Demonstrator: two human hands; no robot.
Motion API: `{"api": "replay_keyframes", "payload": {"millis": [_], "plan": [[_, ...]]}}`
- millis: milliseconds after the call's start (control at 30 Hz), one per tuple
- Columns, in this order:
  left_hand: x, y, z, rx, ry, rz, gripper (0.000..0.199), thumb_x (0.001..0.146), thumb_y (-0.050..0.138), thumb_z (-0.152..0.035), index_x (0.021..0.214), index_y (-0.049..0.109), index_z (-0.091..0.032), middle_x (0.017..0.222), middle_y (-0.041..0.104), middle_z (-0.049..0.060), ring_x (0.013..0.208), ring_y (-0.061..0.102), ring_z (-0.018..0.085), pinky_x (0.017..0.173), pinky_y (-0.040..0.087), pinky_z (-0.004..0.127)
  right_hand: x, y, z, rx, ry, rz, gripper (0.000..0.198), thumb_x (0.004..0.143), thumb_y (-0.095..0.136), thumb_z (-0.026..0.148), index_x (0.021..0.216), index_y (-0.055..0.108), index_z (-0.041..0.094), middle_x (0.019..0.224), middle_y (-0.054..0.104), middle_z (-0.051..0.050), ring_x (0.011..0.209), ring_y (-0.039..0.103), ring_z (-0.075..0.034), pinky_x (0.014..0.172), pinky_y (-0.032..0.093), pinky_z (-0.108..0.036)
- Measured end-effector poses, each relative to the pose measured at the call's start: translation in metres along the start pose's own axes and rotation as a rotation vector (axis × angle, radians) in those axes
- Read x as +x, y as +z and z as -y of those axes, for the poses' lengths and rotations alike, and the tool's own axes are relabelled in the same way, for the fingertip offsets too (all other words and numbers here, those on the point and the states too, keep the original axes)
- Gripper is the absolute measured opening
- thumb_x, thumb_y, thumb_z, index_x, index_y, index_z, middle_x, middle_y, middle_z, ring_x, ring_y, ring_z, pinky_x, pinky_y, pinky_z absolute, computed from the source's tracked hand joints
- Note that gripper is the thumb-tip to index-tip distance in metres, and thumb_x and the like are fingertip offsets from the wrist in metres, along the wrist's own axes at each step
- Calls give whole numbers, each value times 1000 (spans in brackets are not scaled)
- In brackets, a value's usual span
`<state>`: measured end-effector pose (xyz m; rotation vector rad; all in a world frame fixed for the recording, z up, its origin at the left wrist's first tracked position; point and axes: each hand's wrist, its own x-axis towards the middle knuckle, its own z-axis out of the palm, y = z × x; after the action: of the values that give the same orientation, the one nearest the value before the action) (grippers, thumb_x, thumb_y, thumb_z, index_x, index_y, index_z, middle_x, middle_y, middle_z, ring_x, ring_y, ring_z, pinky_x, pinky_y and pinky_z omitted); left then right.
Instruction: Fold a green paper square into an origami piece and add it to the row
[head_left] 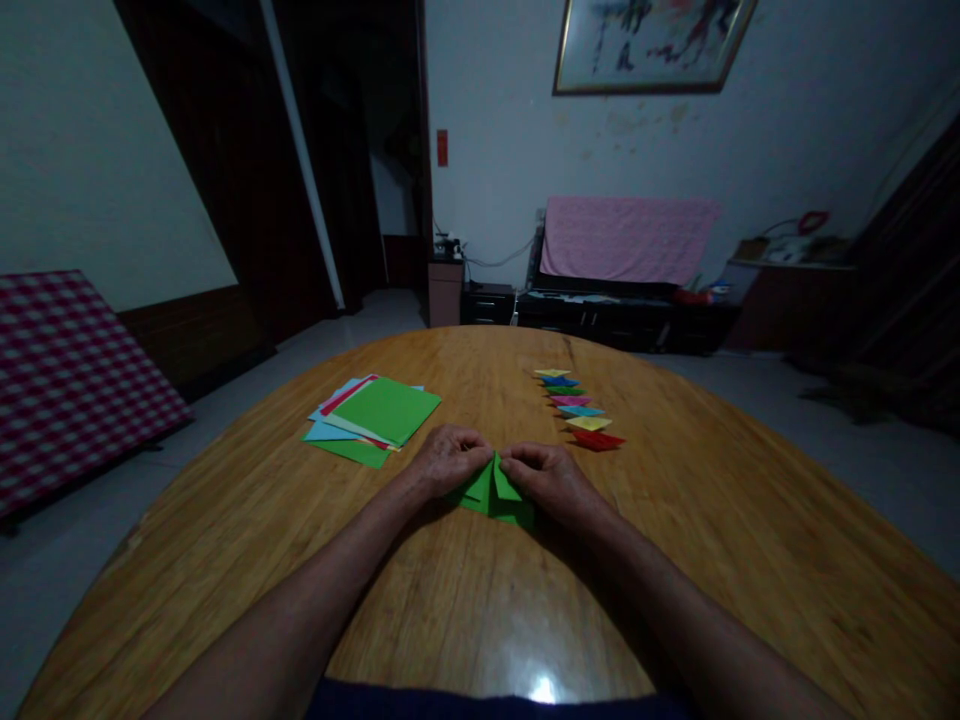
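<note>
A partly folded sheet of green paper point(491, 492) is between my two hands, with creased flaps standing up along its middle. My left hand point(450, 462) pinches its upper left part between thumb and fingers. On the other side, my right hand point(551, 480) grips the upper right flap the same way. Both fingertips nearly meet at the paper's top edge and hide part of it. To the left lies a loose stack of coloured paper sheets point(386, 410), green on top. A row of small folded paper boats point(576, 410) in several colours stands to the right.
Everything rests on a round wooden table point(420, 620), whose curved far edge shows ahead. Beyond it are a low dark cabinet point(570, 315) and a pink cloth point(630, 240) draped over a screen-like shape. A red checked panel point(75, 385) leans at the left.
</note>
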<state>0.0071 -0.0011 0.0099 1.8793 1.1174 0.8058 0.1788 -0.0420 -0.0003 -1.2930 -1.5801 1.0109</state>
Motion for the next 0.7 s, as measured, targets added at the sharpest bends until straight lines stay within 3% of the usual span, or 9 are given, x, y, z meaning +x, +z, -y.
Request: {"api": "replay_keyframes", "payload": {"millis": [100, 333, 500, 700], "plan": [[-2, 1, -4, -106, -107, 3, 20, 70, 55, -30, 68, 65, -13, 56, 55, -2, 49, 48, 9, 47, 35, 20, -1, 1, 2, 91, 65, 10, 18, 75, 60, 33, 76, 68, 16, 64, 60, -1, 54, 49, -11, 51, 39, -23], [-3, -3, -12, -134, -264, 22, 16, 64, 58, -27, 66, 64, -13, 52, 50, -3, 44, 41, 7, 43, 29, 19, -2, 0, 8, 151, 128, 30, 15, 72, 63, 30, 72, 66, 15, 57, 53, 2, 50, 41, -8, 47, 32, -21], [-3, -2, -3, -265, -302, 93, 14, 65, 60, -28, 67, 62, -14, 49, 48, -4, 40, 39, 7, 40, 25, 21, -2, -2, 8, 158, 152, 61, 17, 72, 65, 32, 73, 66, 15, 58, 52, 1, 51, 40, -7, 47, 31, -21], [-8, -5, 2, -588, -315, 245, 19, 62, 69, -29, 60, 57, -14, 44, 44, -5, 39, 38, 6, 42, 26, 21, -3, -6, 6, 184, 145, 114, 20, 71, 68, 35, 75, 68, 15, 61, 54, 0, 54, 43, -8, 49, 32, -21]]}}
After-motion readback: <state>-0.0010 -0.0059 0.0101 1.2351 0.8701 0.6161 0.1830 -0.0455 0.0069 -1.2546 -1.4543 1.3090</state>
